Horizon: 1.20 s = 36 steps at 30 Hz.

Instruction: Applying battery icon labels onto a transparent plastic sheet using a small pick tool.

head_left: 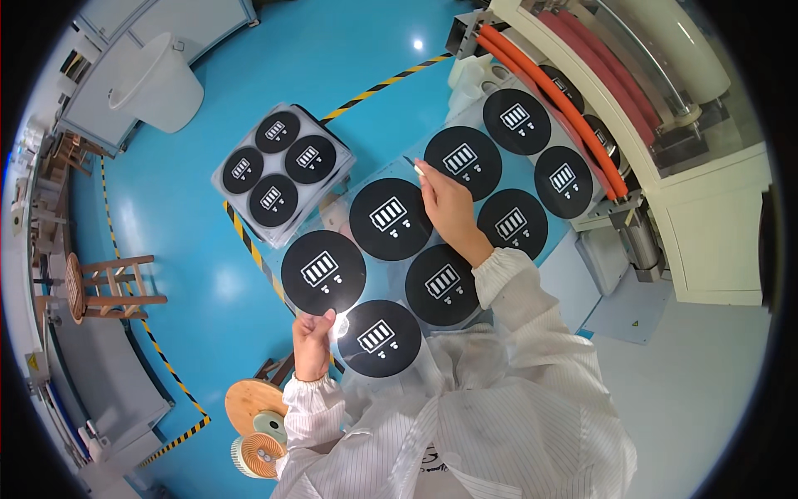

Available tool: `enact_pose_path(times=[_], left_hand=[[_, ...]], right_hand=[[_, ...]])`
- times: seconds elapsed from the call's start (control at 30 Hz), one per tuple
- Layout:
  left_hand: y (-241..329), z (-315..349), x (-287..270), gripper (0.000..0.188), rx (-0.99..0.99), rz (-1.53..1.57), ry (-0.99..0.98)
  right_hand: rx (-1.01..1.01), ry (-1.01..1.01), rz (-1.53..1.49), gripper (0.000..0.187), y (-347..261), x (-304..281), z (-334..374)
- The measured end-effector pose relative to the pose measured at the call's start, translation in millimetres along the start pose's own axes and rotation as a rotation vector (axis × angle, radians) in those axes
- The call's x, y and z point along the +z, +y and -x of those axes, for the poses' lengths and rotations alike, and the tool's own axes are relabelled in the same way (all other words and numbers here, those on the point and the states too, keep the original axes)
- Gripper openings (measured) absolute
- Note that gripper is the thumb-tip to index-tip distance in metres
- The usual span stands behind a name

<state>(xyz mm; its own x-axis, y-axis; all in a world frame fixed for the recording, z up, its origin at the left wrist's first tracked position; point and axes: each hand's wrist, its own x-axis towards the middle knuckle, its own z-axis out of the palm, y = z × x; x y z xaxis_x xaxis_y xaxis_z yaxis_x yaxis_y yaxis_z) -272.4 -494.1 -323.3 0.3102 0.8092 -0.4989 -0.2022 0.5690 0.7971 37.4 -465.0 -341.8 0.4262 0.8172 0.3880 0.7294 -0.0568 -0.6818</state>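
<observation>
A long clear film point(384, 279) printed with several black discs stretches in front of me, each disc bearing a white battery-like symbol. At the film's near left end, my left hand point(312, 341) pinches its edge between thumb and fingers, beside a black disc point(323, 273). My right hand point(449, 208) is closed over the middle of the film, near its far edge. It grips a small slim tool point(419, 168) with a pale body and a dark pointed tip; most of the tool is hidden in the fingers.
The film runs from a machine with orange rollers point(544, 106) at the far right. Beyond the film's far left side stands a stack of printed sheets point(230, 200). A white bin point(170, 91), a wooden chair point(116, 287), a round wooden stool point(249, 406) and a small fan point(259, 453) stand on the left.
</observation>
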Motion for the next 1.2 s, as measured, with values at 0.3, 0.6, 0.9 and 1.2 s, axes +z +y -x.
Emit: enact_pose_path(times=[0.3,0.6,0.9,1.2], left_hand=[[22,-5,16,0.009,0.005,-0.043,0.098],[19,-15,4,0.007,0.007,-0.058,0.113],[12,-21,-8,0.022,0.015,0.006,0.198],[18,-15,-7,0.039,-0.063,-0.031,0.151]], right_hand=[[0.014,-0.020,-0.007,0.018,11,28,-12],[0.091,-0.218,-0.065,0.015,21,19,-29],[0.443,-0.602,-0.119,0.017,29,-179,116],[0.704,-0.010,-0.824,0.015,120,-146,145]])
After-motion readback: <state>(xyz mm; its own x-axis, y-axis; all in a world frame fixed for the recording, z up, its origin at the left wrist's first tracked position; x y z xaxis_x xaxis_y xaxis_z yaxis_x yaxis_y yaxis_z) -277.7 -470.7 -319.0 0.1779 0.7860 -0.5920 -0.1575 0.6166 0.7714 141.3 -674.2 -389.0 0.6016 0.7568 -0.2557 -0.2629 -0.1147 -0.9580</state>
